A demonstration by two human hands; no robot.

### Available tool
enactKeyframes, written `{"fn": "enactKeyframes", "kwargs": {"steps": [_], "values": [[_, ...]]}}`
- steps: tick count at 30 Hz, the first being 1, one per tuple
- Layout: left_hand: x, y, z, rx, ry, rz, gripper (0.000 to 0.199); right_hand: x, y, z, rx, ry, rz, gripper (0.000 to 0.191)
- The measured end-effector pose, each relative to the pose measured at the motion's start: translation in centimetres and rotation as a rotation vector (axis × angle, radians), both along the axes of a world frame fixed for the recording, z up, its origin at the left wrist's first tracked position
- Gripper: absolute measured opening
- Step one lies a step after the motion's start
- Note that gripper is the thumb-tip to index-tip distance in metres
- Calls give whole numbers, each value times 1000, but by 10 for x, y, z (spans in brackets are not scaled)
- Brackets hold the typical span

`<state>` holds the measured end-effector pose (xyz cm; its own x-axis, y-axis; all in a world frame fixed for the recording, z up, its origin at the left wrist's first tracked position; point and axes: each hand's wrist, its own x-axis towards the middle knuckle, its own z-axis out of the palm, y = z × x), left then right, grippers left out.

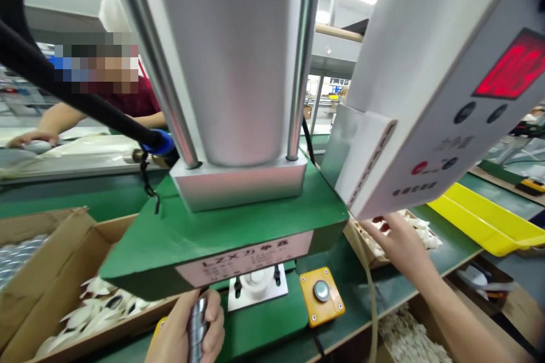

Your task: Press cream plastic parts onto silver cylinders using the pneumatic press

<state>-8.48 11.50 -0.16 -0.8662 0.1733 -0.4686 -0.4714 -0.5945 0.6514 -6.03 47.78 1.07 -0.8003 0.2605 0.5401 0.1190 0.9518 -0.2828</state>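
My left hand [191, 326], closed, grips a shiny silver cylinder [197, 332] with slanting bands, just below the front edge of the press's green top plate [230, 238]. Beside it, a white round fixture [256, 282] sits on a white plate on the green base. My right hand [400, 241] reaches into a cardboard box of small white plastic parts [419, 227]. Its visible fingers are stretched out among the parts; the control box [434, 125] hides some of the hand. Whether a part touches the fingertips, I cannot tell.
A yellow button box [322, 296] is right of the fixture. At left stand cardboard boxes with white parts [97, 312] and banded silver pieces [21, 258]. A yellow tray [489, 218] lies at right. Across the bench a person [131, 102] works. A pale hose [370, 295] hangs in front.
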Motion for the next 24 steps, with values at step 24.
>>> {"fn": "enactKeyframes", "kwargs": {"steps": [24], "values": [[9,13,-15,-310,161,40,36,-20,-171,-12,59,-132,704,28]]}}
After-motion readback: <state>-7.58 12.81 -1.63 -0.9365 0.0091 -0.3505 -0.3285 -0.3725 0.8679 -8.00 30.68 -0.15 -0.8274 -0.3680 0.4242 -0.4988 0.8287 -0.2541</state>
